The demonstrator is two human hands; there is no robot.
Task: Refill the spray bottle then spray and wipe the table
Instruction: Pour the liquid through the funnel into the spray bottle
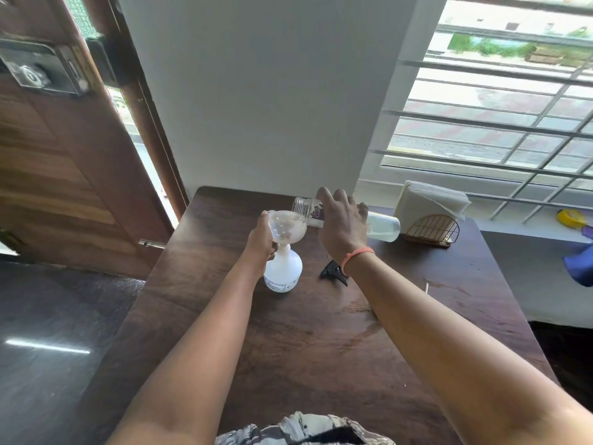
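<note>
My right grip [341, 224] holds the clear refill bottle [382, 225] tipped over the funnel [287, 228], which my left grip [263, 237] steadies atop the spray bottle [284, 273] on the table [321, 342].

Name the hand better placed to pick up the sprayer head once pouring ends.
Right, probably. The right hand tips the bottle just above the sprayer head; the left hand steadies the funnel.

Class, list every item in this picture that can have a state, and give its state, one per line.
spray bottle: upright, uncapped, funnel in neck
funnel: held by left hand
clear bottle: tipped, open mouth over funnel, held by right hand
trigger head: off, lying on table
napkins: standing in holder
door: open
</note>
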